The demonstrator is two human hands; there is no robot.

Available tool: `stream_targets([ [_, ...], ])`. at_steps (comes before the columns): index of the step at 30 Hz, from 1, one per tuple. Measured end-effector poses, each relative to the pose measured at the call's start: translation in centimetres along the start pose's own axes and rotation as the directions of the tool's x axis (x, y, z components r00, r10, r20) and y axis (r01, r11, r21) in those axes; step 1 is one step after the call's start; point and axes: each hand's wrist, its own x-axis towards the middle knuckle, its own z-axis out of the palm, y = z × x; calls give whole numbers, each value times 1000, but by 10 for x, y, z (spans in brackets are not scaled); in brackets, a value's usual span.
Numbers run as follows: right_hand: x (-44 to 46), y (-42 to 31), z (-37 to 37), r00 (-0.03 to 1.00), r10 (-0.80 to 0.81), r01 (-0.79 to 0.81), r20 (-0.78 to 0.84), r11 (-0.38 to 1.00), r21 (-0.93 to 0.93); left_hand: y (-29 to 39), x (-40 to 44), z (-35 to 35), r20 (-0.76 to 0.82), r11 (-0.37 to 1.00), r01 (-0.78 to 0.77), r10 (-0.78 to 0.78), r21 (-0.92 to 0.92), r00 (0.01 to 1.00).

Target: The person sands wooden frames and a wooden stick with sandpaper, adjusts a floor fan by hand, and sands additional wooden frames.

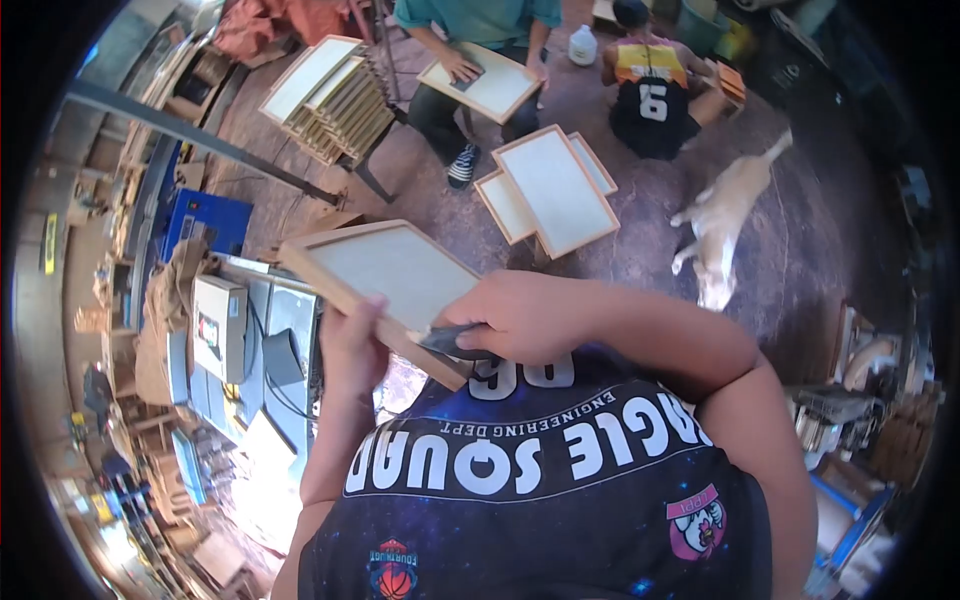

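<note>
A wooden-framed tray with a pale flat panel (385, 268) is held tilted in front of my chest. My left hand (352, 340) is closed on its near left edge, with the thumb over the rim. My right hand (515, 318) is closed around a folded dark piece of sandpaper (462, 338), pressed against the near rim of the frame. The fingertips of the right hand are partly hidden behind the sandpaper and the frame.
Several similar framed panels (560, 190) lie overlapped on the floor, and more stand in a stack (330, 95). One person (480, 25) rubs a panel; another (652, 95) sits farther back. A dog (730, 215) lies at right. A cluttered bench (265, 350) stands left.
</note>
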Motion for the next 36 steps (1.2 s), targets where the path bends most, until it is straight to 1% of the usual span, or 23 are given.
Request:
stream_targets([
  [1, -4, 6, -7, 1000, -29, 29, 6, 999, 13, -4, -4, 18, -28, 998, 49, -51, -40, 998],
  [2, -8, 13, -11, 995, -79, 78, -56, 997, -10, -6, -7, 34, -52, 992, 99, -103, -79, 993],
  [3, -12, 21, -9, 985, -125, 123, -116, 992, -24, -14, -5, 37, -128, 987, 144, -153, -73, 980],
  [4, -15, 32, -3, 971, -167, 165, -173, 986, -25, -20, -5, 40, -193, 973, 187, -211, -134, 958],
  [5, -16, 51, 2, 903, -297, 282, -310, 955, -93, -26, -5, 43, -256, 953, 227, -275, -201, 927],
  [6, -20, 62, 1, 912, -289, 273, -291, 957, -95, -33, -7, 47, -314, 926, 261, -342, -274, 886],
  [7, -22, 72, 1, 922, -279, 263, -270, 960, -93, -36, -13, 53, -332, 912, 244, -354, -330, 874],
  [8, -24, 80, 6, 931, -266, 251, -252, 964, -89, -38, -19, 61, -371, 913, 198, -333, -357, 867],
  [9, -24, 85, 14, 921, -312, 309, -234, 950, -49, -39, -23, 71, -407, 913, 147, -308, -381, 860],
  [12, -27, 86, 14, 857, -483, 453, -179, 872, -185, -37, -20, 81, -472, 902, 52, -272, -428, 839],
  [15, -10, 139, -5, 768, -559, 475, -311, 824, -308, -10, -16, 89, -490, 897, -30, -214, -442, 845],
  [18, -7, 187, -25, 770, -467, 287, -436, 863, -416, -9, -18, 92, -496, 932, -113, -78, -344, 865],
  [19, -10, 164, -18, 725, -557, 403, -404, 820, -407, -10, -14, 94, -507, 939, -129, -55, -320, 860],
  [22, -20, 108, 3, 654, -692, 625, -306, 722, -297, -11, -9, 105, -520, 952, -168, 12, -255, 854],
  [23, -18, 120, -14, 628, -732, 638, -262, 678, -365, -7, -12, 110, -514, 953, -185, 38, -238, 857],
  [24, -13, 148, -34, 659, -682, 536, -318, 722, -438, -3, -13, 116, -508, 952, -208, 68, -224, 859],
  [26, -6, 209, -57, 691, -577, 310, -436, 781, -542, 6, -17, 116, -464, 954, -183, 55, -236, 884],
  [27, -7, 214, -53, 658, -595, 324, -461, 777, -540, 9, -18, 115, -440, 958, -164, 45, -237, 897],
  [30, -28, 121, -18, 598, -724, 600, -344, 689, -408, 11, -12, 118, -465, 962, -123, -5, -243, 885],
  [31, -27, 121, -16, 578, -751, 661, -319, 661, -356, 11, -11, 117, -448, 963, -142, 24, -231, 894],
  [34, -13, 196, -46, 611, -646, 313, -457, 727, -611, 18, -11, 119, -481, 966, -159, 42, -204, 876],
  [35, -13, 235, -65, 624, -556, 187, -549, 789, -585, 20, -12, 114, -459, 964, -140, 21, -227, 888],
  [36, -17, 234, -81, 644, -520, 119, -561, 792, -598, 22, -14, 104, -439, 961, -117, -6, -251, 898],
])
